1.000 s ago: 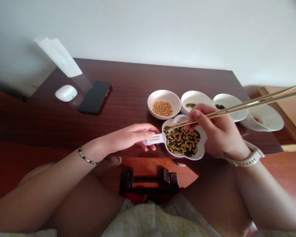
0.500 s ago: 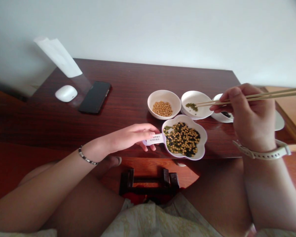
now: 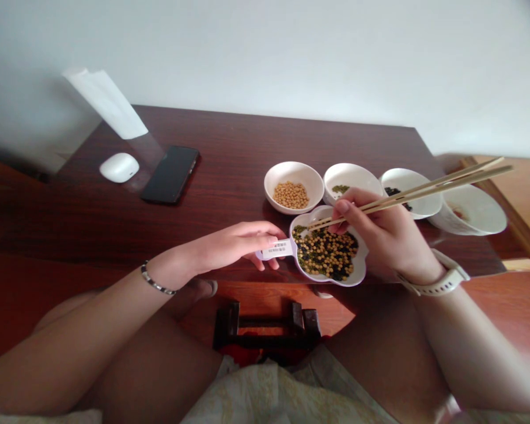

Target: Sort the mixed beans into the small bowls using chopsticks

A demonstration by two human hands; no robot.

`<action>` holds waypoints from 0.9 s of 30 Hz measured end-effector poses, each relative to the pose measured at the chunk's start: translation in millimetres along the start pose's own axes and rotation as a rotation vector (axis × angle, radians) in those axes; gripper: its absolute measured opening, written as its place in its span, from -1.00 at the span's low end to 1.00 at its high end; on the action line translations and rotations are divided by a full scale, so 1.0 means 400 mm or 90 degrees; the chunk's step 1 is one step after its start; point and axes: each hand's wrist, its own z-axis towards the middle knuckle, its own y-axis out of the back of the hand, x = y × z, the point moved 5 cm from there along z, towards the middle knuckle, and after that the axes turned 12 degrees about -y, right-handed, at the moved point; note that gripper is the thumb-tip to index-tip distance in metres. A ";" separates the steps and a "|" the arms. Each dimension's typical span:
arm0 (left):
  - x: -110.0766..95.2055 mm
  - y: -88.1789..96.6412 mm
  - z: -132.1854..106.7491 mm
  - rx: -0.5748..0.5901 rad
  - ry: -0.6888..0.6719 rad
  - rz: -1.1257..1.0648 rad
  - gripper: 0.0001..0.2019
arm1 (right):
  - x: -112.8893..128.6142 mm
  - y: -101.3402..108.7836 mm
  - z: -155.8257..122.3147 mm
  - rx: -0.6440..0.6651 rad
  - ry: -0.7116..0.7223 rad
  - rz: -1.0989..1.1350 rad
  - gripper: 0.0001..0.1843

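Observation:
A flower-shaped white dish (image 3: pixel 363 268) full of mixed yellow, green and black beans sits at the near edge of the dark wooden table (image 3: pixel 229 153). My left hand (image 3: pixel 238 242) pinches the dish's labelled handle (image 3: pixel 277 249). My right hand (image 3: pixel 386 235) grips a pair of wooden chopsticks (image 3: pixel 428 189), whose tips reach into the far left part of the mixed beans. Behind the dish stand a white bowl of yellow beans (image 3: pixel 294 186), a bowl with a few green beans (image 3: pixel 351 178) and a bowl with black beans (image 3: pixel 413 194).
A fourth white bowl (image 3: pixel 472 211) stands at the far right. On the left of the table lie a black phone (image 3: pixel 171 173), a white oval object (image 3: pixel 119 167) and a white paper sleeve (image 3: pixel 108 103). A small dark stool (image 3: pixel 267 327) stands under the table.
My right hand came back from over the green-bean bowl down to the mixed-bean dish, chopstick tips now in the beans. My left hand stayed on the handle.

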 end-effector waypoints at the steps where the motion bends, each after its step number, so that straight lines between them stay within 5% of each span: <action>1: -0.001 0.000 0.000 -0.001 0.000 0.001 -0.61 | 0.002 -0.004 -0.001 0.005 -0.001 -0.003 -0.61; 27: -0.003 -0.002 0.001 -0.001 0.003 -0.002 -0.62 | 0.004 -0.021 0.002 0.050 -0.009 -0.016 -0.65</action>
